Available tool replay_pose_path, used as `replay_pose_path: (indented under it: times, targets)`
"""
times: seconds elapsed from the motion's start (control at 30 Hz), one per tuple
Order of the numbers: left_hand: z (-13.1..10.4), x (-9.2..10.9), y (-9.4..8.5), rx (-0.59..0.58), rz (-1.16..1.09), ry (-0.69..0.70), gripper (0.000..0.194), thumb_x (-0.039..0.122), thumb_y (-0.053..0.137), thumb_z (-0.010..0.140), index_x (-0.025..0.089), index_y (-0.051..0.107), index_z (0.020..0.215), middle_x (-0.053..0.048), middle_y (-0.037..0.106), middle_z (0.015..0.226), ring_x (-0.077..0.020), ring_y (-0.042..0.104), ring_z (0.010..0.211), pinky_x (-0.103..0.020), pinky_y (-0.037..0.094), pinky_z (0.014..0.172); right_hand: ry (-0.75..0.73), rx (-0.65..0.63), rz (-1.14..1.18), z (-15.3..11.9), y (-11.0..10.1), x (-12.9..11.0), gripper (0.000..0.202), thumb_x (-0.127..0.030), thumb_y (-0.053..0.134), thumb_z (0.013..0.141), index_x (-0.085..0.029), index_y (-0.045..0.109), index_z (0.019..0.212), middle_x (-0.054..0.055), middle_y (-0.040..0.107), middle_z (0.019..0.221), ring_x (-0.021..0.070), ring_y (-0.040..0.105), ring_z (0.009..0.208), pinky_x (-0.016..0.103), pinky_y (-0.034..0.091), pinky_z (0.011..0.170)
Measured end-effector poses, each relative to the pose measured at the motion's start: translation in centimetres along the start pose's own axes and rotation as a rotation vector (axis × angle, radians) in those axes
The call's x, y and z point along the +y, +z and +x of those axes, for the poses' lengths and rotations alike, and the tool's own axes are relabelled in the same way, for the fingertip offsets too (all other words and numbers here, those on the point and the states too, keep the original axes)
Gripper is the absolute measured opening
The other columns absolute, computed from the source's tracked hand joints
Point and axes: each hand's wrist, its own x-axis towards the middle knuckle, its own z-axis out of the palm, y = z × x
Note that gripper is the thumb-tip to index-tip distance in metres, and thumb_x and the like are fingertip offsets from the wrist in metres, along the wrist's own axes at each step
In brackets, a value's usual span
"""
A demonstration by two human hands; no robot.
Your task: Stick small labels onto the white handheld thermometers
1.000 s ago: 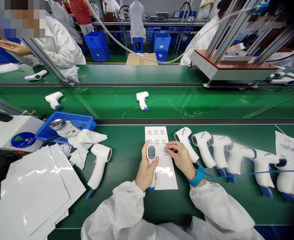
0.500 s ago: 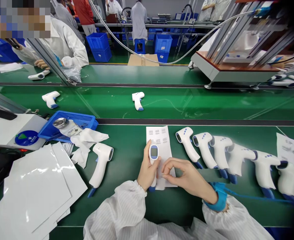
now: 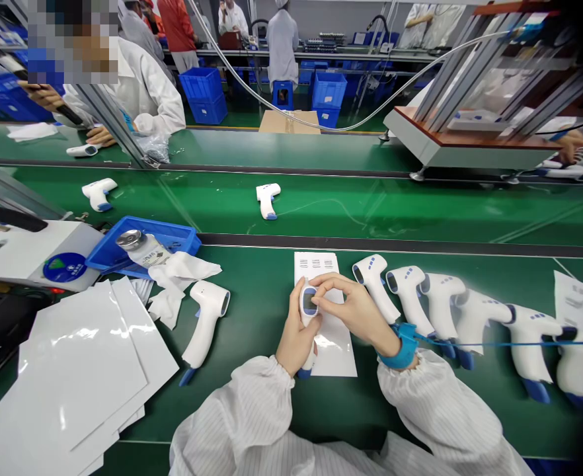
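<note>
My left hand [image 3: 295, 334] is wrapped round a white handheld thermometer [image 3: 309, 301], its small dark screen facing up toward me. Over the screen's right edge, my right hand [image 3: 353, 307] pinches with thumb and index finger; whatever may be between those fingertips is too small to make out. A blue band circles the right wrist. Beneath the hands lies a white sheet [image 3: 334, 350] with printed labels at its top. Another thermometer [image 3: 206, 324] lies to the left, and several more stand in a row [image 3: 408, 297] on the right.
Glossy white sheets [image 3: 83, 357] cover the left of the green table. Behind them are a blue tray [image 3: 175, 238] with a metal-capped bottle and tissues. Two thermometers lie on the green belt [image 3: 346, 205] ahead. A co-worker [image 3: 147, 86] sits across, at far left.
My right hand has moved left and up, from beside the thermometer to its screen. On the belt, the nearer-centre thermometer has shifted slightly left.
</note>
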Motion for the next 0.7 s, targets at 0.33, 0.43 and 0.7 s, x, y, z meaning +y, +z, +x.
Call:
replay_pose_path:
  times: [0.33,0.43,0.7]
  targets:
    - [0.13,-0.08,-0.09,0.041,0.066,0.030,0.070,0.018,0.052,0.085,0.036,0.023,0.146,-0.001,0.025,0.156,-0.0279,0.056,0.117,-0.025,0.058,0.057,-0.002,0.050,0.009,0.65,0.58,0.19,0.005,-0.021,0.065,0.080,-0.023,0.065,0.075,0.003,0.070,0.099,0.0201,0.064,0.098,0.037,0.046,0.094]
    - [0.15,-0.05,-0.04,0.058,0.085,0.057,0.070,0.016,0.053,0.084,0.033,0.024,0.146,-0.001,0.025,0.156,-0.0284,0.045,0.129,-0.029,0.059,0.076,0.003,0.056,0.023,0.68,0.62,0.28,0.005,-0.021,0.065,0.080,-0.023,0.064,0.075,0.002,0.070,0.097,0.0200,0.064,0.097,0.038,0.046,0.094]
    - [0.09,0.17,0.17,0.082,0.085,0.041,0.069,0.018,0.053,0.084,0.031,0.025,0.146,-0.005,0.029,0.154,-0.0248,0.060,0.109,-0.034,0.057,0.080,0.005,0.063,0.032,0.78,0.69,0.18,0.006,-0.019,0.065,0.080,-0.022,0.064,0.075,0.002,0.070,0.096,0.0191,0.064,0.097,0.036,0.045,0.095]
